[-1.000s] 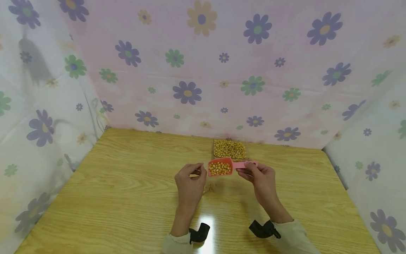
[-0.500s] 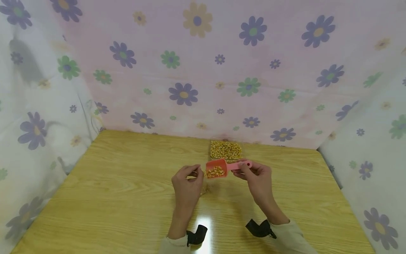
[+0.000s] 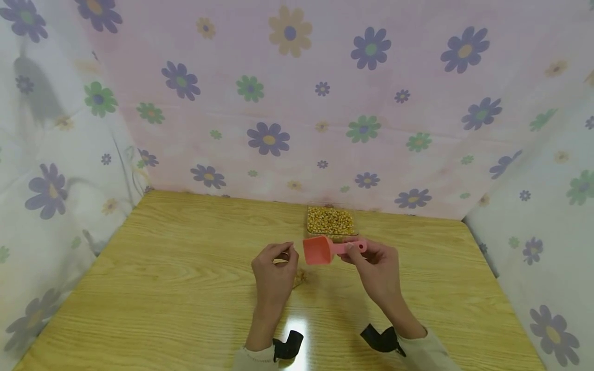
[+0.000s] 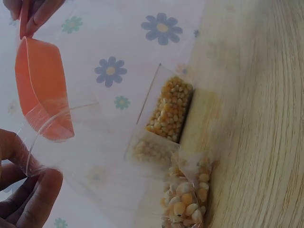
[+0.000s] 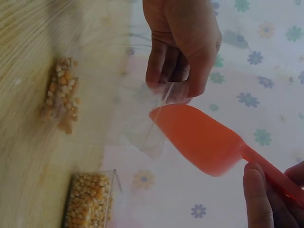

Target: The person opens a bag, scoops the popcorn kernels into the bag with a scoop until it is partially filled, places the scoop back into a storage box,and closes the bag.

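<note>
In the head view my left hand (image 3: 274, 278) pinches the top edge of a clear plastic bag (image 4: 109, 178). Corn kernels (image 4: 184, 204) lie in the bottom of the bag, low over the table. My right hand (image 3: 381, 270) grips the handle of a pink scoop (image 3: 317, 251), thumb on top. The scoop's bowl is tilted, with no kernels visible in it. Its front lip sits at the bag's mouth, close to the left fingertips, and shows through the film in the left wrist view.
Behind the hands, a clear rectangular container (image 5: 115, 190) full of corn kernels (image 3: 330, 220) stands near the table's back edge. The wood-grain table (image 3: 185, 268) is bordered by flowered cloth (image 3: 278, 103) at the back and both sides.
The scoop has tipped toward the bag, and its kernels have slid out of it. My left hand keeps its pinch on the bag. The view has shifted slightly.
</note>
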`<state>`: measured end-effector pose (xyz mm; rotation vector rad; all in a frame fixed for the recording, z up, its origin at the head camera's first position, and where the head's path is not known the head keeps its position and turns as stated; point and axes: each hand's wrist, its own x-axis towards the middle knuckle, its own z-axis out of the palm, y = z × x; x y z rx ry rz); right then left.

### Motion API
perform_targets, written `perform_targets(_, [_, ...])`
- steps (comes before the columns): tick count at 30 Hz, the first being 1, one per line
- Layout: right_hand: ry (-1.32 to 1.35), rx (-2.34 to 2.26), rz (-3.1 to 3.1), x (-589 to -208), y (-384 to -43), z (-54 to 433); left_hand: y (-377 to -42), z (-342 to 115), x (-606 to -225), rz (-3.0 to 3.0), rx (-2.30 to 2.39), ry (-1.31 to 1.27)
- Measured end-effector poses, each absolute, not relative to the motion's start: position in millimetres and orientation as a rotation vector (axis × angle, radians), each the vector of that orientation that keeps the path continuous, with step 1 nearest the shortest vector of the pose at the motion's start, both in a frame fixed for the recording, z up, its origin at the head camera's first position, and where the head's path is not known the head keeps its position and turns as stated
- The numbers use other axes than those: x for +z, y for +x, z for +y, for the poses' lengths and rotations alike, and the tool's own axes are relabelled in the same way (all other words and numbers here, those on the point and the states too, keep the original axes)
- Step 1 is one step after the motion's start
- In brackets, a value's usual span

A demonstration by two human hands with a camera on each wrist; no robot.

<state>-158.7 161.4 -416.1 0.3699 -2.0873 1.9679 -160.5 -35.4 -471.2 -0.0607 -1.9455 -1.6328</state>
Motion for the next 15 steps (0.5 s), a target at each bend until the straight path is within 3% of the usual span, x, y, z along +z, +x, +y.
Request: perform_targets(15, [0.318,1.993,-2.023,-425.4,-160.6,173.7,-160.7,-37.2,-473.4,-1.955,-1.601,-0.055])
